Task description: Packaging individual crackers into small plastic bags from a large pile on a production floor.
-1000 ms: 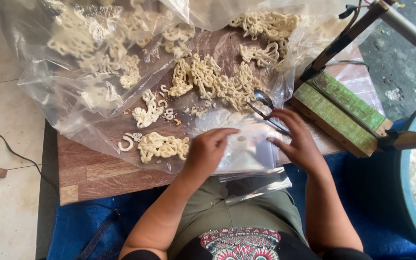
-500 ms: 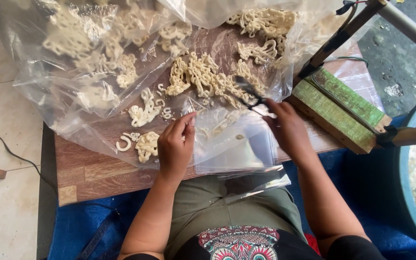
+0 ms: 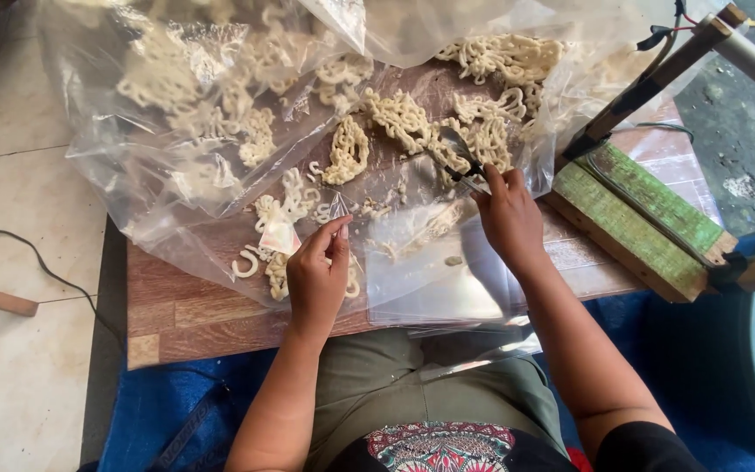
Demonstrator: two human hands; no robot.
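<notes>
Pinching small clear bag (image 3: 412, 262): left hand (image 3: 318, 278) fingers closed | right hand (image 3: 509, 218) fingers gripping tongs (image 3: 460, 157)

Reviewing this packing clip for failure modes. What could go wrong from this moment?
1. The left hand pinches only a corner of the small clear bag; it could slip and close the mouth.
2. The right hand holds metal tongs among curly crackers; the brittle-looking pieces might snap or drop outside the bag.
3. The tongs work on the large plastic sheet; they could snag or tear it.
</notes>
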